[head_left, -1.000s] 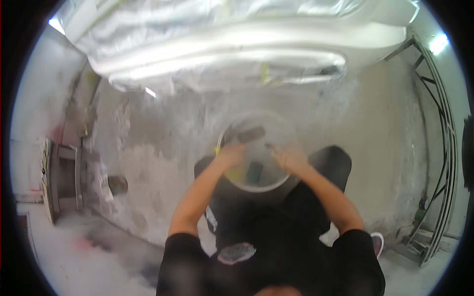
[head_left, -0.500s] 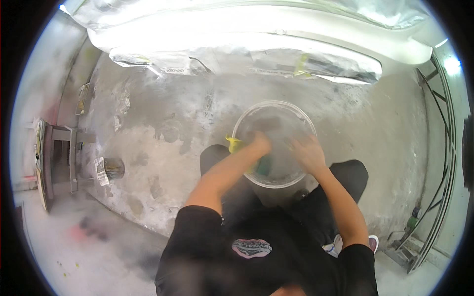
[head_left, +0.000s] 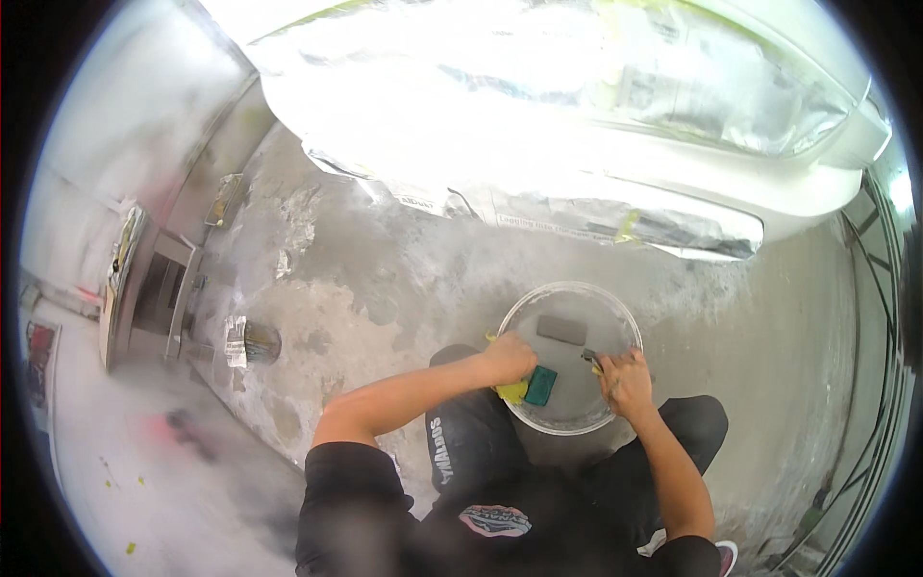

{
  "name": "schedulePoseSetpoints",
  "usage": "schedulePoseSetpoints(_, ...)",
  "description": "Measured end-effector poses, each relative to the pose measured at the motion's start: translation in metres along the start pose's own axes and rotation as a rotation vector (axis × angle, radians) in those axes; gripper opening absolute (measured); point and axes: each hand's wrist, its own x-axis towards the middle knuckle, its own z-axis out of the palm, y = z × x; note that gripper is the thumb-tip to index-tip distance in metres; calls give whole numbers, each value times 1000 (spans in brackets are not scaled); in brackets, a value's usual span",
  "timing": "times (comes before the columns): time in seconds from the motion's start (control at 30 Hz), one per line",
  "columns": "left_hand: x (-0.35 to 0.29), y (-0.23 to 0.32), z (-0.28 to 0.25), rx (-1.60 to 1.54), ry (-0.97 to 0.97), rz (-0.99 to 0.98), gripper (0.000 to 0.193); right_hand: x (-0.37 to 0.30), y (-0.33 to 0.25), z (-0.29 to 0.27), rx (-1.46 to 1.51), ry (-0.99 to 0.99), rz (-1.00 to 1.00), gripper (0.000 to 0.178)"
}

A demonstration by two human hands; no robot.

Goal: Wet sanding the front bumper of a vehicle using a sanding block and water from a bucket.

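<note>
A round pale tub point(head_left: 569, 432) stands on the floor between my knees. My left hand point(head_left: 508, 360) is closed at its left rim on a yellow cloth point(head_left: 512, 392), which shows above and below my fingers. Just beside the cloth, inside the tub, is a green scouring pad point(head_left: 540, 386). A grey-brown rectangular block point(head_left: 561, 330) lies toward the tub's far side. Over the right part of the tub, my right hand point(head_left: 627, 382) pinches a small dark piece point(head_left: 589, 356) with some yellow along it; its exact kind is unclear.
Ahead is a white vehicle body panel point(head_left: 711, 188), its lower part covered with masking paper and film. A paper-wrapped can point(head_left: 261, 343) stands on the stained concrete floor to the left, near a grey stand point(head_left: 159, 293). Metal rails point(head_left: 886, 385) run along the right wall.
The view has shifted, so the tub sits lower and further right. My hands have drawn apart toward opposite sides of the tub, and the block and pad inside show clearly.
</note>
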Motion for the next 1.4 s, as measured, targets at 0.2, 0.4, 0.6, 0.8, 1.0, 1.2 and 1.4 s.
schedulePoseSetpoints(0.2,-31,36,-72,-565,342,-123,21,-2,1,-3,-3,-38,-7,47)
schedulePoseSetpoints(0.4,-24,71,-143,-770,612,-137,20,-3,3,-17,68,39,-80,46)
schedulePoseSetpoints(0.6,31,101,-121,-1272,743,-263,34,-8,22,9,179,114,-126,22)
schedulePoseSetpoints(0.8,87,143,-19,-949,1086,-237,43,-11,27,24,216,337,-212,24)
schedulePoseSetpoints(1.0,118,121,34,-1547,1093,-316,42,-6,8,7,227,196,-123,24)
schedulePoseSetpoints(1.2,69,102,1,-1743,1236,-569,45,-12,8,12,284,323,-77,25)
schedulePoseSetpoints(1.4,-63,13,-141,-1199,1670,-624,38,-7,9,8,230,279,-45,26)
